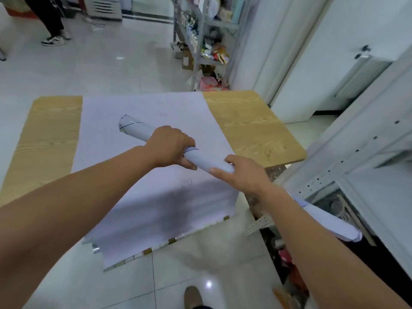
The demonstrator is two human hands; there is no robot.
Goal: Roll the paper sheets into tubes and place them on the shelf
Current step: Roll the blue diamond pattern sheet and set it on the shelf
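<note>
A white paper tube (136, 128) with thin black lines is held above the table, slanting from upper left to lower right. My left hand (170, 144) grips it round the middle. My right hand (242, 172) holds its near end, fingers wrapped over it. Under the tube, flat white paper sheets (142, 197) with faint printed numbers cover the middle of the wooden table (252, 128) and hang over its near edge. A second rolled tube (330, 221) lies on the white metal shelf (347, 161) at the right, partly hidden behind my right forearm.
A metal rack (200, 36) full of goods stands beyond the table. A person's legs (51, 23) are at the far left on the tiled floor. White cabinets line the right wall. My shoe (192, 296) shows at the bottom.
</note>
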